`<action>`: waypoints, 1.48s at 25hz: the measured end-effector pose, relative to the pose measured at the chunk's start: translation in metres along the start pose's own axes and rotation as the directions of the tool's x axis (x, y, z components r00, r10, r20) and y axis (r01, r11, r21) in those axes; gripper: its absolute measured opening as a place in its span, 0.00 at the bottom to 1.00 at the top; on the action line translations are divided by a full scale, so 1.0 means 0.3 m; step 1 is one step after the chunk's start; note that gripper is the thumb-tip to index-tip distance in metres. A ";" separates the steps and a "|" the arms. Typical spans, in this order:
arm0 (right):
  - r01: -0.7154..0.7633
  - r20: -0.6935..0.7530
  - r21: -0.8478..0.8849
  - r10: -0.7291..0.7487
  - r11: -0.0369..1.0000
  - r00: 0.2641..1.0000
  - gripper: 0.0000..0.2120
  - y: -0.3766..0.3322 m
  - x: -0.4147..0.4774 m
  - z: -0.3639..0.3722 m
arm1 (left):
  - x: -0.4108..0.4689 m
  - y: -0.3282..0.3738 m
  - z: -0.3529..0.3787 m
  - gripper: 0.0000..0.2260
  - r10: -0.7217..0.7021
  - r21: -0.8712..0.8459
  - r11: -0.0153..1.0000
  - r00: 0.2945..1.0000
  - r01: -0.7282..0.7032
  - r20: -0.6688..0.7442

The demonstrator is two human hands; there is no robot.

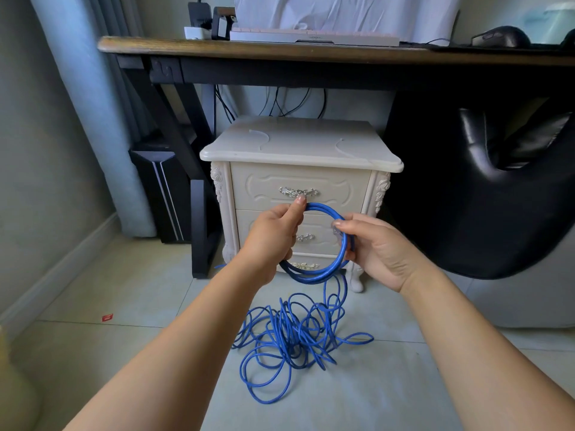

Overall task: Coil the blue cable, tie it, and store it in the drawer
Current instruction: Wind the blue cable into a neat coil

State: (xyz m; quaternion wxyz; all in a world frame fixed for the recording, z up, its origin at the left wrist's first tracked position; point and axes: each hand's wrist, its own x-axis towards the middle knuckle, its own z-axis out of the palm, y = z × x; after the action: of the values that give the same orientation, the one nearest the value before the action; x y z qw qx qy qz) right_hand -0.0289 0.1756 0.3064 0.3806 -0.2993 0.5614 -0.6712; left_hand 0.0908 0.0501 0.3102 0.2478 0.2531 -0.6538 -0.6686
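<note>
The thin blue network cable (343,248) is partly wound into a small round coil of a few turns, which I see held up in the air in front of the cabinet; the rest of it drops from the coil's six o'clock side into a loose tangled heap (292,334) on the pale tiled floor (124,290) below. The left hand (273,231) grips the coil at about ten o'clock, fingers curled round the strands and the thumb laid up over them. The right hand (373,247) holds the coil's three o'clock side, thumb and fingers closed on the bundle. Just behind the coil stands a cream carved bedside cabinet (298,144), its top drawer (264,185) and the lower ones all closed, each with an ornate silver handle (298,191). Two thin white strips, which may be cable ties, lie on the cabinet top, one at its eleven o'clock (259,136) and one at its two o'clock (345,150). At twelve o'clock, above the cabinet, runs a dark wooden desk (311,52) carrying a white keyboard (314,37) and a black mouse (497,37). A black leather chair (497,197) sits at three o'clock, a black computer tower (165,194) and a grey-blue curtain (93,119) at nine to ten o'clock, and a small red scrap (107,317) on the floor at eight o'clock.
</note>
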 end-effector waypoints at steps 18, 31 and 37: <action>0.064 -0.096 0.014 -0.063 0.998 0.993 0.08 0.026 -0.027 0.072 | -0.007 -0.008 0.036 0.18 -0.029 -0.202 0.979 0.991 0.002 -0.130; 0.081 -0.235 0.498 0.044 0.863 0.971 0.13 -0.043 0.016 -0.004 | 0.014 -0.210 0.026 0.19 -0.227 0.355 0.925 0.949 0.139 0.220; 0.027 -0.097 0.701 0.057 0.712 0.994 0.15 -0.103 -0.031 -0.005 | 0.062 -0.322 0.086 0.19 -0.256 0.727 0.673 0.879 -0.137 0.403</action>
State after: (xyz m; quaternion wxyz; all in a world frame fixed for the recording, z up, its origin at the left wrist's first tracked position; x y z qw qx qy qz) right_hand -0.0307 0.1867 0.3368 0.4391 -0.0901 0.2876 -0.8464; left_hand 0.0596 0.0593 0.2136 -0.0657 0.1820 -0.8976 -0.3961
